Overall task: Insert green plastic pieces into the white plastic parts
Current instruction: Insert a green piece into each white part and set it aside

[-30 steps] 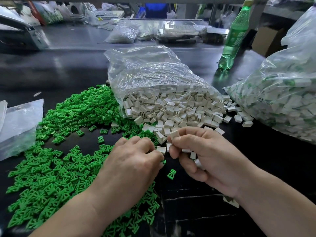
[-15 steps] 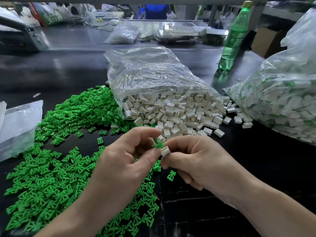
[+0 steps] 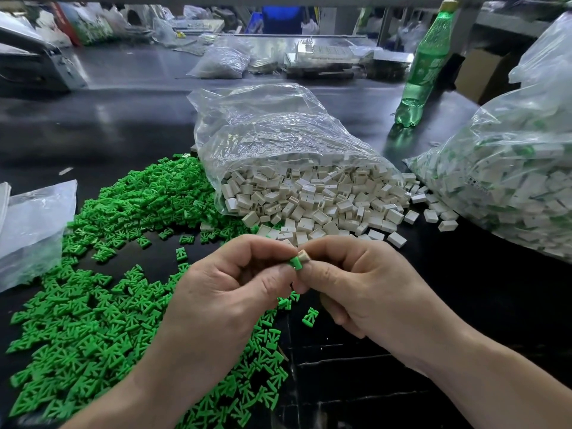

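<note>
My left hand pinches a small green plastic piece between thumb and fingertips. My right hand pinches a white plastic part right against it, so the two meet at my fingertips above the black table. A wide heap of loose green pieces lies on the left. White parts spill from an open clear bag just behind my hands.
A second clear bag with white parts showing green stands at the right. A green drink bottle is upright behind it. A flat clear bag lies at the left edge. More bags and equipment sit at the back.
Both hands rose from the table. The left one picked up a green piece, the right one a white part, and they have brought the two together at the fingertips.
</note>
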A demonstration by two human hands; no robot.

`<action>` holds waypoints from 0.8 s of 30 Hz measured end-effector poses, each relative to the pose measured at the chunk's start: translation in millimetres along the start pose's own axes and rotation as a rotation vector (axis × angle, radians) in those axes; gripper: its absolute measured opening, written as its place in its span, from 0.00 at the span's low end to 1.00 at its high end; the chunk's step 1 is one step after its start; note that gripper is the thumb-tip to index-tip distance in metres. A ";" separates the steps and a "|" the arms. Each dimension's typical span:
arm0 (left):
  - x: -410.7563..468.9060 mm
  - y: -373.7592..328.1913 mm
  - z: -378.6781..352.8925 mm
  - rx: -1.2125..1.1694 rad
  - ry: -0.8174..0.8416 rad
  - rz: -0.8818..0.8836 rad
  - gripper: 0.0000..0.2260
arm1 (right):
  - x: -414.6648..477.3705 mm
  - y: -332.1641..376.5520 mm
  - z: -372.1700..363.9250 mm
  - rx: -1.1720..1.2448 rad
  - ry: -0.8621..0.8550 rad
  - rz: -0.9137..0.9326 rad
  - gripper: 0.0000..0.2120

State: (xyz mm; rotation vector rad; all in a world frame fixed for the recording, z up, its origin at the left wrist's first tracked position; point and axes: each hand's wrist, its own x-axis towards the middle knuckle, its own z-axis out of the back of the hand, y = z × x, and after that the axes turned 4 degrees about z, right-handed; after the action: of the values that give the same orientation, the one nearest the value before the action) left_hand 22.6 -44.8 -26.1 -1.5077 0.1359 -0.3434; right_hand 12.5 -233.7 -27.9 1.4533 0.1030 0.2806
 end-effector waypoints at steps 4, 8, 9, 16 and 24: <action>0.0 2.5 0.7 0.017 -0.021 0.001 0.08 | -1.2 0.8 1.4 0.013 0.014 0.003 0.04; -0.6 3.0 1.4 0.033 -0.074 0.013 0.05 | -1.9 1.1 1.1 -0.008 0.033 -0.004 0.05; -1.0 2.6 1.1 0.032 -0.074 0.009 0.04 | -1.9 1.5 1.1 -0.008 0.033 0.002 0.05; -2.3 -3.4 0.5 0.023 -0.084 -0.028 0.03 | -3.2 5.0 -0.6 -0.019 0.084 -0.008 0.08; -1.0 -0.4 5.4 -0.031 -0.024 0.002 0.06 | 0.1 8.8 0.0 0.215 0.041 -0.113 0.09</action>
State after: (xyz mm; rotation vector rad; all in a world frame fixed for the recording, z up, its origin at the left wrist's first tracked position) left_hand 23.1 -39.4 -25.5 -1.5417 0.1242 -0.3226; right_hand 11.5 -232.8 -19.3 1.6490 0.2538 0.2117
